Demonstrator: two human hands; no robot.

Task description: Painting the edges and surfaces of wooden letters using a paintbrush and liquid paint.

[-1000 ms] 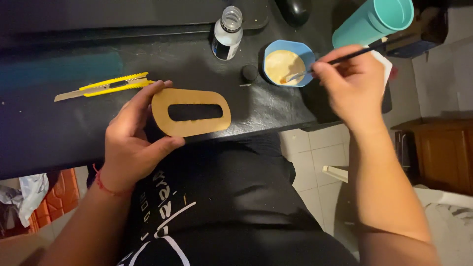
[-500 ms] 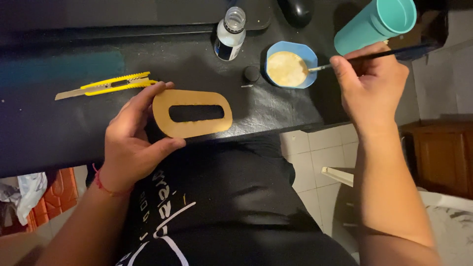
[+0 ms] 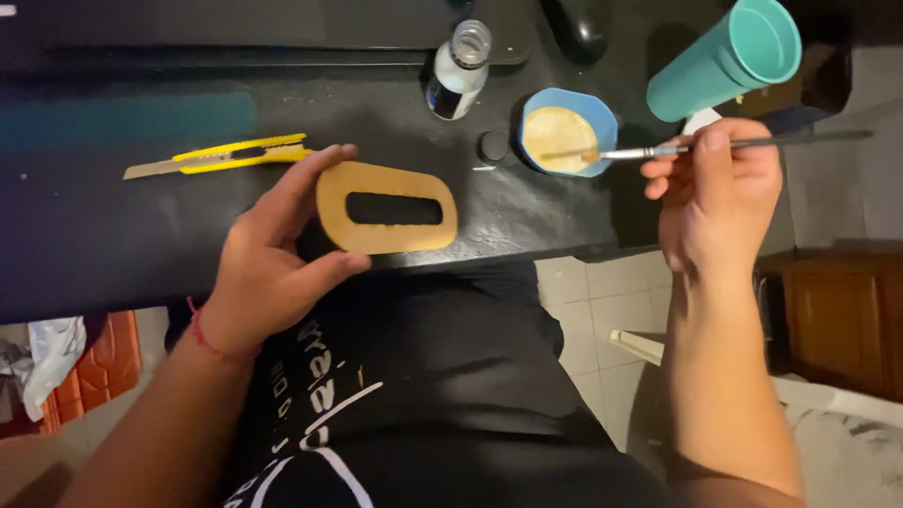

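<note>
At the far left lies a yellow utility knife (image 3: 218, 155) on the black table (image 3: 94, 245). Just right of it our left hand (image 3: 268, 268) pinches the tan oval cardboard ring (image 3: 386, 208) by its left end, flat at the near table edge. Farther right stand a small bottle (image 3: 458, 71) and a blue bowl (image 3: 569, 132) of pale paste. Our right hand (image 3: 720, 193) grips a thin brush (image 3: 696, 148), its tip in the bowl, with a teal cup (image 3: 729, 61) behind. We judge a light load best — wipe excess on the rim and keep the ring pinned steady.
</note>
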